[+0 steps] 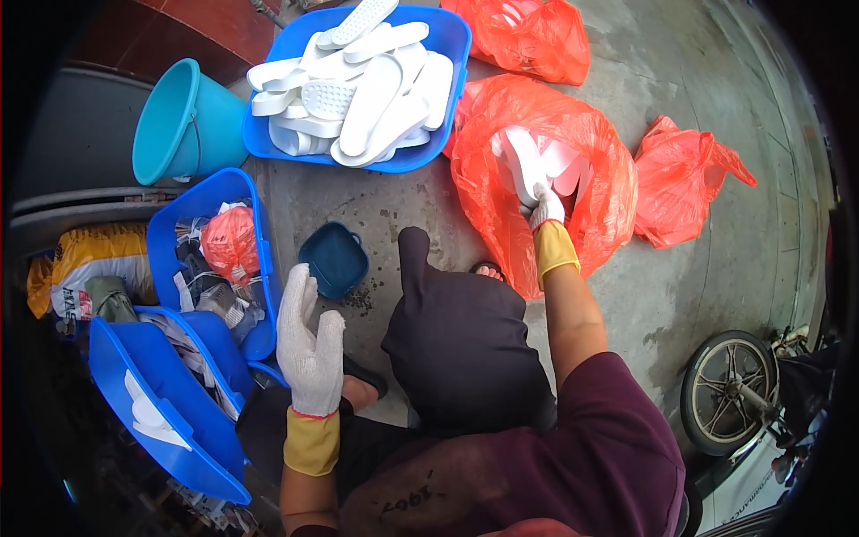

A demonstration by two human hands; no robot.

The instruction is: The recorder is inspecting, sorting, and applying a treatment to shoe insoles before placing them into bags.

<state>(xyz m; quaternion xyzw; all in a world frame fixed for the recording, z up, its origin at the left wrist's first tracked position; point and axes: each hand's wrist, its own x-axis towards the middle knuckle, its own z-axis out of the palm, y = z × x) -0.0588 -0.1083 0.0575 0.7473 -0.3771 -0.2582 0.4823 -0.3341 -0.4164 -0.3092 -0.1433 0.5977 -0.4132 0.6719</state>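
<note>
Right now the right hand (547,208), in a white knit glove, has its fingers curled among white foam insoles (537,161) inside an open orange plastic bag (537,134); whether they pinch one I cannot tell. They look light, flexible, best gripped at an edge. The left hand (309,345) hovers with fingers straight and together. Crinkled bag folds crowd the opening; a blue tub (438,54) of insoles sits beyond.
</note>
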